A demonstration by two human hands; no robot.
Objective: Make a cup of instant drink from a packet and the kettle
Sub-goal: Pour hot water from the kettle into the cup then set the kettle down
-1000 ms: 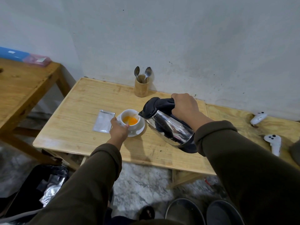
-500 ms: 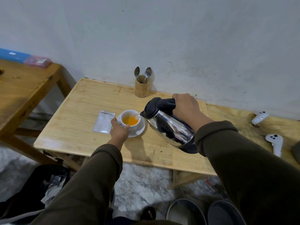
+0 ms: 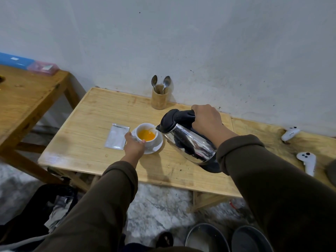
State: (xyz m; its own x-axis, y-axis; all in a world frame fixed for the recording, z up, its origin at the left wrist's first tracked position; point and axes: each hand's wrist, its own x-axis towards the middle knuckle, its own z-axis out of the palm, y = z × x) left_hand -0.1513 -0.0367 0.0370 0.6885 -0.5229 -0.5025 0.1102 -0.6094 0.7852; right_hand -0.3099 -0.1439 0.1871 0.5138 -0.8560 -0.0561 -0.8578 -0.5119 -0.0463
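A white cup (image 3: 145,128) with orange liquid inside stands on a white saucer (image 3: 157,144) on the low wooden table (image 3: 87,135). My left hand (image 3: 134,144) holds the cup at its near left side. My right hand (image 3: 207,119) grips the black handle of a steel kettle (image 3: 189,142), which is tilted left with its spout at the cup's right rim. A silver packet (image 3: 116,136) lies flat just left of the saucer.
A wooden holder (image 3: 159,99) with two spoons stands by the wall. Two white controllers (image 3: 290,133) (image 3: 307,162) lie on the table's right part. A second wooden table (image 3: 27,95) stands at left. Metal pans (image 3: 205,237) sit on the floor below.
The kettle has stayed tilted over the cup and the orange liquid has risen and spread a little. Both hands have kept their hold.
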